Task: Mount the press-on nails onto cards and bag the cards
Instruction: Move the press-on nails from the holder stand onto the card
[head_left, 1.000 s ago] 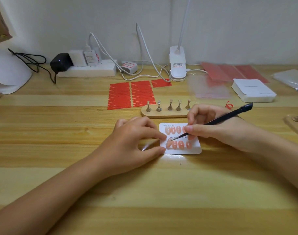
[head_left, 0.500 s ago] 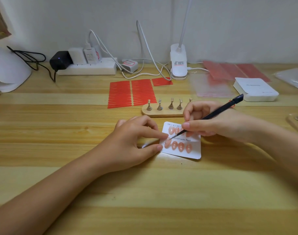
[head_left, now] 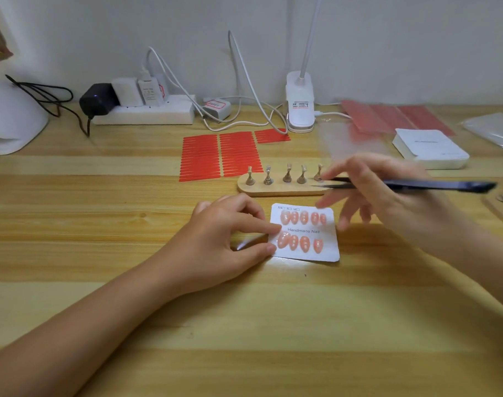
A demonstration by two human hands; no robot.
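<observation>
A white card [head_left: 327, 253] printed "Handmade Nail" lies on the wooden table with several pink press-on nails [head_left: 304, 217] stuck on in two rows. My left hand [head_left: 224, 239] holds the card's left edge, forefinger on top and thumb at the lower corner. My right hand [head_left: 382, 193], blurred, hovers above and to the right of the card. It grips black tweezers [head_left: 433, 185] whose tip points left over the wooden nail stand [head_left: 281, 190]. The stand's metal pegs [head_left: 267, 179] carry no nails.
Red adhesive strip sheets [head_left: 218, 156] lie behind the stand. A power strip [head_left: 147, 113], chargers and cables line the wall with a clip lamp [head_left: 300, 107]. A white box [head_left: 430, 149] and clear bags [head_left: 494, 130] are at the right, a white lamp dome [head_left: 9, 118] at the left.
My right hand has lifted the tweezers off the card and swung up and right, toward the stand's right end. The left hand stays on the card's left edge.
</observation>
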